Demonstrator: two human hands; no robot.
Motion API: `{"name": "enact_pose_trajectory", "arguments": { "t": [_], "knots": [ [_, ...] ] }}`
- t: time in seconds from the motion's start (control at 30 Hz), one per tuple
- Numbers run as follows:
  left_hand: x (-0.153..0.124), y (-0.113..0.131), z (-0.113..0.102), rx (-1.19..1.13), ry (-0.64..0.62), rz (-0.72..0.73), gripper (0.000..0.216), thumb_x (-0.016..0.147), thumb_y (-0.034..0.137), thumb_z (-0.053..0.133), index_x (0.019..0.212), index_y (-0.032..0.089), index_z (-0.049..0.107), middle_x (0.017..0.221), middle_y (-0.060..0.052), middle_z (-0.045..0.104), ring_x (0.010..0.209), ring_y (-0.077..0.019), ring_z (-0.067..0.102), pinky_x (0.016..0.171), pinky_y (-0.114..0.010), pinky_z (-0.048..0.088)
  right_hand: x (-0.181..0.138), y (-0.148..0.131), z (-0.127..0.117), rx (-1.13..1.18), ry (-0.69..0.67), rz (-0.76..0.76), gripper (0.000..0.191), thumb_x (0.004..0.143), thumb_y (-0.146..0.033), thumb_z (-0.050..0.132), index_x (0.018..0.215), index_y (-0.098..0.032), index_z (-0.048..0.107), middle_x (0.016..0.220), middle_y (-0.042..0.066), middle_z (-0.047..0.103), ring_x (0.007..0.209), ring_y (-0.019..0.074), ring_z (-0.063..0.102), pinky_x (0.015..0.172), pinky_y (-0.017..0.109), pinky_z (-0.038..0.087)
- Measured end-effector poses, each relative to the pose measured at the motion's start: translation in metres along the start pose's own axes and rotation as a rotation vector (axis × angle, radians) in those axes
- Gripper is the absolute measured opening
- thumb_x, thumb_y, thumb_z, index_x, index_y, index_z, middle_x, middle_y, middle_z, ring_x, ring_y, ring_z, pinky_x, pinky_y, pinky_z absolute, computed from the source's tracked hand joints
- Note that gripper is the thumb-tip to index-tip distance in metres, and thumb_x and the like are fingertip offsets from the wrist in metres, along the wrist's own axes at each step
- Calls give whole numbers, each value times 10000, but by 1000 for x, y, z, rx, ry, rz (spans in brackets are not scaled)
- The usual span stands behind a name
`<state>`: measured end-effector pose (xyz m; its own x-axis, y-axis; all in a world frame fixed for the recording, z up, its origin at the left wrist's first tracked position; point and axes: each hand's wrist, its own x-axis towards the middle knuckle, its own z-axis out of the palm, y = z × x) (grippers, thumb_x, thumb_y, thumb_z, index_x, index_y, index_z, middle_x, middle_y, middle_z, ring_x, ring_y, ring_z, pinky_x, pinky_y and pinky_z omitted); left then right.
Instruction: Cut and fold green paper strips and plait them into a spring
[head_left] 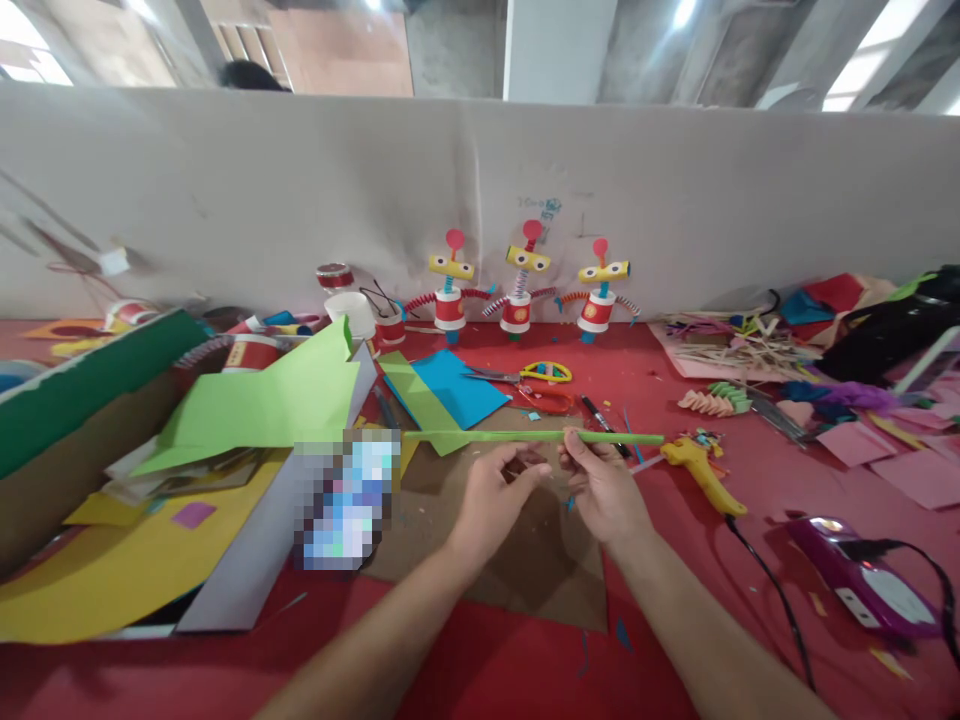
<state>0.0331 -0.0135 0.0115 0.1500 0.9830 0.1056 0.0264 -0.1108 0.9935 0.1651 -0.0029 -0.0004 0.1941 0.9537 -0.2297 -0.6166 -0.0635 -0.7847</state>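
Note:
A long, narrow light green paper strip stretches level over the brown cardboard. My right hand pinches it between thumb and fingers, right of its middle. Just below the strip is my left hand, fingers loosely curled and the thumb apart from them; whether its fingertips touch the paper is hard to tell. The strip's right end is close to a yellow glue gun. Behind it lie a blue paper sheet, yellow-and-red-handled scissors and a black marker.
Three paper-cup robot figures stand before the white partition. At left, green paper and yellow sheets lie by a cardboard box. A purple power device with a cord, sticks and pink paper are at right.

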Motion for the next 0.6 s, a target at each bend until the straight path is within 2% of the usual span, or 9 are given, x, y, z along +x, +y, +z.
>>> {"name": "enact_pose_trajectory", "arguments": {
  "t": [0.03, 0.1, 0.2, 0.27, 0.37, 0.5, 0.6],
  "knots": [
    [1, -2, 2, -179, -3, -88, 218, 710, 289, 650, 896, 177, 675, 883, -61, 677, 785, -164, 599, 732, -284, 447, -2, 3, 1, 7, -27, 14, 182, 517, -246, 815, 654, -214, 699, 617, -40, 658, 554, 61, 571, 540, 179, 456],
    [6, -6, 2, -471, 97, -205, 242, 666, 280, 697, 870, 154, 672, 894, -61, 677, 760, -134, 601, 707, -253, 448, -3, 6, 2, 10, -75, 33, 171, 535, -229, 808, 667, -206, 703, 631, -36, 665, 577, 63, 586, 554, 173, 465],
    [15, -8, -7, -686, 309, -318, 196, 609, 235, 744, 768, 139, 679, 810, -37, 674, 687, -92, 593, 637, -203, 434, -1, 3, 0, 19, -62, 9, 175, 530, -216, 810, 664, -194, 700, 651, -31, 667, 602, 68, 601, 557, 169, 475],
    [19, -7, -12, -747, 376, -383, 172, 602, 203, 746, 750, 145, 681, 774, -23, 673, 660, -79, 594, 618, -191, 432, 4, -3, -2, 27, -2, -38, 173, 525, -222, 811, 647, -193, 691, 636, -31, 653, 591, 70, 596, 536, 171, 475],
    [20, -7, -15, -777, 375, -439, 154, 619, 189, 736, 758, 149, 683, 746, -21, 674, 653, -77, 606, 616, -185, 438, 10, -13, -6, 45, 83, -99, 200, 503, -214, 818, 640, -198, 674, 603, -42, 624, 558, 67, 568, 484, 170, 458],
    [18, -9, -13, -783, 352, -452, 164, 634, 194, 728, 782, 140, 684, 745, -35, 675, 667, -92, 621, 605, -185, 439, 15, -22, -10, 111, 94, -116, 224, 502, -223, 817, 616, -197, 626, 558, -62, 580, 527, 53, 532, 452, 161, 428],
    [18, -10, -14, -781, 358, -449, 166, 645, 200, 719, 793, 138, 682, 748, -37, 672, 665, -90, 621, 595, -181, 432, 18, -32, -18, 120, 125, -184, 231, 526, -241, 799, 622, -201, 593, 554, -71, 564, 480, 42, 487, 418, 161, 395]
  ]
}}
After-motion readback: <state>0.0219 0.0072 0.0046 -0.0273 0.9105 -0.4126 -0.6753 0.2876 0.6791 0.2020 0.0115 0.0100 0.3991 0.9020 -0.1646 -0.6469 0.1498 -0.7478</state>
